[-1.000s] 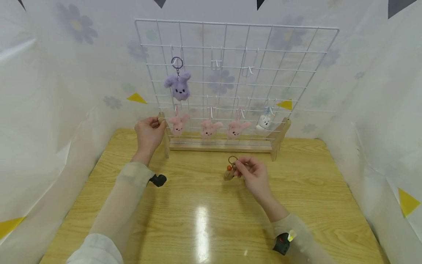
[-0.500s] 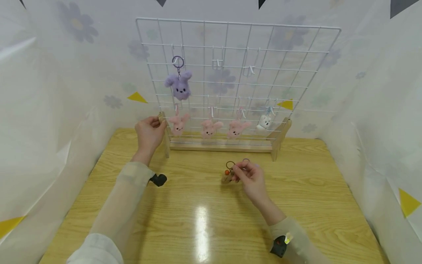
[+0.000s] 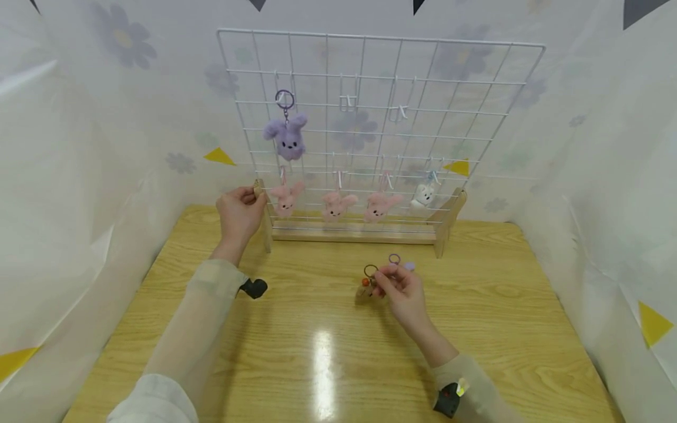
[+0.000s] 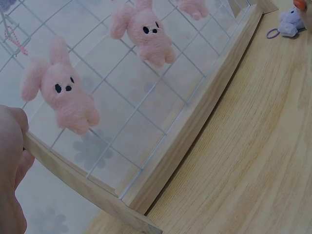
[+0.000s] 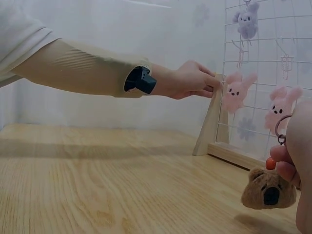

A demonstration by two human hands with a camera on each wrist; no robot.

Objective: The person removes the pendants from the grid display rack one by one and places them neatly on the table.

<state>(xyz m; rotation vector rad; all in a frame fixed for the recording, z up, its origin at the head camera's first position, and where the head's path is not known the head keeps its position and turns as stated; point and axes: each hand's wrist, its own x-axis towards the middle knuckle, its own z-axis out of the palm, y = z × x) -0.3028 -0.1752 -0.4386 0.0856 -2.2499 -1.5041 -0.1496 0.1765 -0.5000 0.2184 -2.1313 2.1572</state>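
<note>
In the head view my left hand (image 3: 240, 217) grips the top of the wooden side post (image 3: 264, 220) of a white wire grid rack (image 3: 381, 126). My right hand (image 3: 404, 294) pinches a brown plush bear keychain (image 5: 268, 191) with an orange bead and a metal ring; the right wrist view shows the bear hanging close over the tabletop. Just behind the right hand lies a lilac plush keychain (image 4: 291, 22) with a purple ring, partly covered by the hand in the head view. Pink bunny keychains (image 3: 285, 201) hang on the lower hooks.
A purple plush keychain (image 3: 288, 138) hangs at the rack's upper left, and a small white one (image 3: 423, 195) at lower right. Bare white hooks (image 3: 347, 103) sit on the upper row. The rack stands at the back of the wooden table (image 3: 264, 352), with flower-print sheeting behind.
My right hand has moved slightly toward me and down with the bear keychain. The lilac keychain behind it has come into view. My left hand stays on the post.
</note>
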